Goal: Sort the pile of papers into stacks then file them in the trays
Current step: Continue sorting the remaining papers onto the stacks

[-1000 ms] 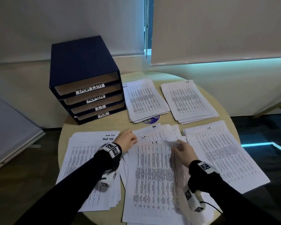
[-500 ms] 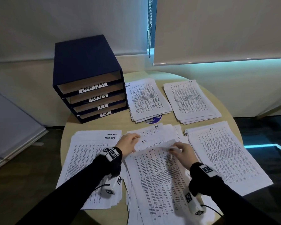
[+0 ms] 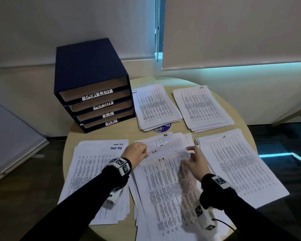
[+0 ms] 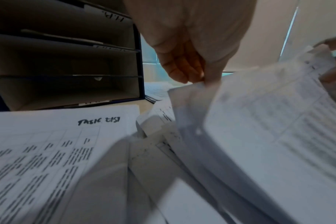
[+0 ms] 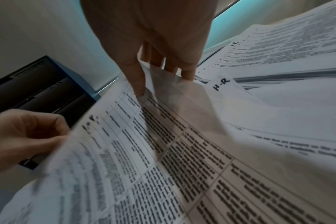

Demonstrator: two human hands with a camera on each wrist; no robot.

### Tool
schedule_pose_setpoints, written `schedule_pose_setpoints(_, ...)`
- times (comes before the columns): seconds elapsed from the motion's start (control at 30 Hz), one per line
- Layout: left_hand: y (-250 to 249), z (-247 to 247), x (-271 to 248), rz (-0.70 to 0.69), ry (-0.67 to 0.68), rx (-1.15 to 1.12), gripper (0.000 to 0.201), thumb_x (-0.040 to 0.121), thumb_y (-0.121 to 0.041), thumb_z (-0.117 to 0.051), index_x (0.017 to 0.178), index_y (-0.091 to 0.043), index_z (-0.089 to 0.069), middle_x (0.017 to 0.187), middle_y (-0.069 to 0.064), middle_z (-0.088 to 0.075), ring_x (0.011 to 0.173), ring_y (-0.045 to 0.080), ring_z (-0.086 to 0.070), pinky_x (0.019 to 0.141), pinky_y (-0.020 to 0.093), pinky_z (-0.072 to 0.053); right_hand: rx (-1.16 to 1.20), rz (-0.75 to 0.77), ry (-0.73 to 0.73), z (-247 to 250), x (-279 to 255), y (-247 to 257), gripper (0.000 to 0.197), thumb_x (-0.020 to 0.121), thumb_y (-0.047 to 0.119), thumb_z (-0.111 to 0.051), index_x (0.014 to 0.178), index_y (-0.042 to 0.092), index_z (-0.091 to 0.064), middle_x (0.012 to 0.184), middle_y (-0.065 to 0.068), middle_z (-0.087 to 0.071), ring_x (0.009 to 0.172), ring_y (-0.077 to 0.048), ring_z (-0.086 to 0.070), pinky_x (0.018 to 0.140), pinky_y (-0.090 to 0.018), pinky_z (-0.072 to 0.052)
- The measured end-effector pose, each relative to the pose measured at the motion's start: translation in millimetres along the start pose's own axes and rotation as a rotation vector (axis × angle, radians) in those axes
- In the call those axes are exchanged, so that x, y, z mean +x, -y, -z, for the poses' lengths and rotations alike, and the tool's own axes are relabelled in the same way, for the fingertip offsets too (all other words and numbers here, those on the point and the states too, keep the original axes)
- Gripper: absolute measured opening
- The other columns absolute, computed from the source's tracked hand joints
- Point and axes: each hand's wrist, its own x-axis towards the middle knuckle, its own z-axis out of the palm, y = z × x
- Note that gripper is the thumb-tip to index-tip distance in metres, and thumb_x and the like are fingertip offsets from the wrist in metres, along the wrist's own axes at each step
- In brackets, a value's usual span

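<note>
Round table (image 3: 195,80) carries everything. Unsorted pile (image 3: 165,197) at near middle of table. Left hand (image 3: 137,153) pinches far left corner of top I.T. sheet (image 3: 163,173), thumb against fingers. Right hand (image 3: 195,162) pinches same sheet's far right corner; sheet lifted, bowed. Blue tray unit (image 3: 87,66) at table's far left: TASK LIST, ADMIN, I.T., H.R. Task list stack (image 3: 94,171) near left; I.T. stack (image 3: 236,164) near right; H.R. stack (image 3: 202,106) far right; fourth stack (image 3: 155,108) just beside trays.

Left hand (image 4: 190,45) fingers (image 4: 182,66) pinching lifted sheet (image 4: 269,121) beside trays (image 4: 67,60)
</note>
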Motion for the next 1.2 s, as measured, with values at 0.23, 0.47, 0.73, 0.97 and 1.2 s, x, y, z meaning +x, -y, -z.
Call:
schedule_pose_setpoints(0.23,-2.2,5.3,-0.1,-0.049,0.000,0.069,0.025,0.098,-0.033,-0.049,0.097,-0.012,-0.060,0.100,0.000,-0.060,0.095,0.015,-0.053,0.090,0.029,-0.043,-0.022,-0.006,0.030,0.1,3.8,3.1,0.020,0.083,0.011,-0.069,0.069,0.009,-0.055,0.065,-0.003,-0.059,0.058,-0.017,-0.051,0.053,-0.026,-0.038)
schedule_pose_setpoints(0.47,7.7,-2.6,7.2,-0.155,0.013,0.143,0.030,0.100,-0.032,-0.045,0.105,-0.009,-0.065,0.101,0.004,-0.061,0.094,0.019,-0.055,0.088,0.037,-0.048,-0.081,0.023,-0.056,0.2,5.1,11.2,0.028,0.080,0.011,-0.072,0.066,0.021,-0.050,0.109,-0.007,-0.045,0.097,-0.017,-0.050,0.087,-0.019,-0.044)
schedule_pose_setpoints(0.73,2.0,-5.1,-7.6,-0.260,0.018,0.009,0.065,0.081,-0.063,-0.021,0.123,-0.036,-0.062,0.156,0.001,-0.028,0.130,0.020,-0.045,0.110,0.040,-0.033,-0.156,0.105,-0.049,-0.7,8.4,5.3,0.018,0.078,0.018,-0.075,0.068,0.017,-0.059,0.120,0.008,-0.057,0.111,-0.021,-0.044,0.088,-0.032,-0.033)
schedule_pose_setpoints(0.97,-5.6,-9.2,4.1,0.147,0.101,-0.389,0.050,0.101,-0.043,-0.038,0.070,-0.015,-0.065,0.142,-0.004,-0.042,0.126,0.015,-0.042,0.104,0.030,-0.030,0.015,0.070,0.023,-0.6,-4.7,3.4,0.026,0.082,0.007,-0.069,0.065,0.020,-0.054,0.064,0.008,-0.059,0.053,-0.010,-0.054,0.055,-0.025,-0.041)
schedule_pose_setpoints(1.2,-7.9,-11.5,10.2,0.183,0.030,-0.227,0.024,0.084,-0.016,-0.067,0.095,-0.023,-0.047,0.104,-0.007,-0.047,0.096,0.015,-0.055,0.088,0.034,-0.048,0.004,0.042,-0.069,1.7,-7.4,0.6,0.030,0.080,0.000,-0.067,0.098,0.018,-0.050,0.061,0.001,-0.041,0.052,-0.012,-0.037,0.045,-0.012,-0.033)
